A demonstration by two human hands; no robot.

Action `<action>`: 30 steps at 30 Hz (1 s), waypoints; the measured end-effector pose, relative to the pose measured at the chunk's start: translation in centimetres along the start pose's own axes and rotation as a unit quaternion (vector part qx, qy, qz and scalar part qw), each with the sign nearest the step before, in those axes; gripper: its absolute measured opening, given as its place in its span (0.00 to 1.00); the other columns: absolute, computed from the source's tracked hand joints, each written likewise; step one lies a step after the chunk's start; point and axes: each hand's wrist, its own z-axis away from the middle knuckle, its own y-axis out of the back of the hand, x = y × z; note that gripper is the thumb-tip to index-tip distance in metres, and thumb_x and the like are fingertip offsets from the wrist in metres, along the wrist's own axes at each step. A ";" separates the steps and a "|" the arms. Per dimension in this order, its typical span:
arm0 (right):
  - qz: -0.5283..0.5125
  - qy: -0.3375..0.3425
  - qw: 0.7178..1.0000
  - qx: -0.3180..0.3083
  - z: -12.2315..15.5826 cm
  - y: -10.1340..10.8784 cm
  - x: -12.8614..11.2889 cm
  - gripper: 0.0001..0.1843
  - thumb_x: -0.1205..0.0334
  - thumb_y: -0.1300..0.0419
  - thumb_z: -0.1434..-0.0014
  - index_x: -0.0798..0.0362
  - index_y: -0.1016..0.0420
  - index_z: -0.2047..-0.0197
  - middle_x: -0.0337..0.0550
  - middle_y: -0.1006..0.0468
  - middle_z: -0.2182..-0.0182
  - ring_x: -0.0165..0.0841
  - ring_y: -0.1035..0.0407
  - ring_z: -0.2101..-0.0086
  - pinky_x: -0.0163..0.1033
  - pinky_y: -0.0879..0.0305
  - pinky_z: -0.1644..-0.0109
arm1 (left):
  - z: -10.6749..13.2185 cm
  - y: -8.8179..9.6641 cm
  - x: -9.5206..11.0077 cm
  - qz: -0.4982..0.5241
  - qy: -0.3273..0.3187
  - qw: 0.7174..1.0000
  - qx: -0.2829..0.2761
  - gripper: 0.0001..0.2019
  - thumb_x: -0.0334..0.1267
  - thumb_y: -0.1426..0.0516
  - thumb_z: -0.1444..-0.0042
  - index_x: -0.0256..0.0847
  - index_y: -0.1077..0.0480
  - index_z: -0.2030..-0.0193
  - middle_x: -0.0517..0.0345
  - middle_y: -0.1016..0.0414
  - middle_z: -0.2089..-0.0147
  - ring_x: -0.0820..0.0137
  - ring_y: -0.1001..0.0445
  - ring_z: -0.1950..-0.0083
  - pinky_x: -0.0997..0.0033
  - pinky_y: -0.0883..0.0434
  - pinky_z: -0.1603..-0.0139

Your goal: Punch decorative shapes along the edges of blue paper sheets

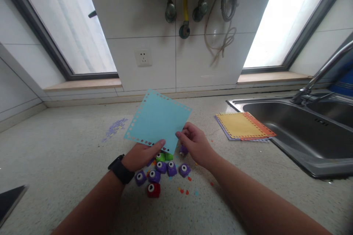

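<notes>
A light blue sheet of paper point(161, 119) is held up, tilted, over the counter, with small shapes punched along its edges. My left hand point(143, 154) grips its lower edge, thumb on top and fingers hidden beneath. At the sheet's right edge, my right hand point(194, 141) pinches the paper between thumb and fingers. Several purple craft punches point(171, 168) lie below the sheet, along with a green craft punch point(160, 157) and a red craft punch point(153, 190). The sheet and my right hand partly cover some of the punches.
A stack of punched sheets, yellow point(239, 125) and orange point(260, 125) on top, lies to the right beside the steel sink point(275, 150). Purple paper bits point(114, 128) are piled at the left. Red bits point(187, 192) lie near the punches. A dark flat object point(11, 202) sits at far left.
</notes>
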 end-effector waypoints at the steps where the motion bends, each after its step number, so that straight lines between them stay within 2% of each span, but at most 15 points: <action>1: 0.002 0.000 1.000 0.001 0.0 0.0 0.0 0.11 0.53 0.39 0.37 0.51 0.29 0.58 0.34 0.31 0.75 0.28 0.39 0.75 0.35 0.43 0.71 | 0.0 0.0 0.0 0.003 0.000 1.000 0.001 0.23 0.58 0.44 0.43 0.45 0.31 0.80 0.56 0.24 0.79 0.59 0.22 0.63 0.65 0.28 0.61; 7: -0.003 0.006 1.000 0.000 -0.1 0.0 -0.1 0.12 0.53 0.38 0.38 0.51 0.29 0.58 0.34 0.30 0.75 0.28 0.39 0.75 0.36 0.43 0.71 | 0.0 0.0 0.1 0.004 -0.009 1.000 0.004 0.22 0.58 0.45 0.43 0.45 0.30 0.79 0.56 0.24 0.78 0.60 0.23 0.65 0.65 0.28 0.63; 12: -0.002 0.013 1.000 0.021 -0.3 0.1 0.0 0.13 0.51 0.38 0.38 0.52 0.29 0.57 0.36 0.29 0.74 0.30 0.37 0.74 0.37 0.41 0.70 | 0.1 0.1 0.4 -0.001 0.003 1.000 -0.015 0.24 0.59 0.45 0.44 0.46 0.33 0.83 0.59 0.31 0.85 0.62 0.25 0.71 0.65 0.28 0.66; 15: 0.006 0.025 0.999 0.038 -0.4 0.3 -0.1 0.13 0.50 0.38 0.38 0.51 0.29 0.58 0.35 0.31 0.76 0.30 0.38 0.75 0.36 0.41 0.71 | 0.0 0.2 -0.1 0.001 -0.013 0.999 -0.030 0.26 0.59 0.46 0.42 0.46 0.37 0.85 0.60 0.34 0.85 0.64 0.27 0.72 0.65 0.28 0.63; 20: 0.002 0.035 0.997 0.067 -0.6 0.5 -0.6 0.13 0.50 0.38 0.40 0.51 0.29 0.59 0.35 0.31 0.76 0.30 0.38 0.75 0.37 0.39 0.72 | -0.5 0.5 -1.3 0.043 -0.041 0.995 -0.074 0.27 0.57 0.53 0.37 0.45 0.42 0.83 0.58 0.31 0.79 0.64 0.24 0.65 0.67 0.30 0.55; 24: 0.009 0.047 0.995 0.083 -0.7 0.7 -1.0 0.12 0.51 0.38 0.39 0.51 0.28 0.59 0.35 0.32 0.76 0.29 0.38 0.76 0.36 0.39 0.73 | -0.7 0.7 -1.5 0.059 -0.067 0.992 -0.091 0.25 0.55 0.55 0.37 0.45 0.41 0.82 0.53 0.24 0.72 0.62 0.24 0.59 0.67 0.31 0.54; 30: 0.011 0.052 0.995 0.087 -0.7 0.7 -0.7 0.12 0.51 0.39 0.39 0.51 0.29 0.60 0.35 0.32 0.76 0.29 0.39 0.77 0.37 0.40 0.73 | -0.8 0.8 -1.5 0.052 -0.066 0.992 -0.098 0.21 0.51 0.53 0.41 0.45 0.41 0.82 0.51 0.22 0.69 0.61 0.25 0.57 0.67 0.31 0.52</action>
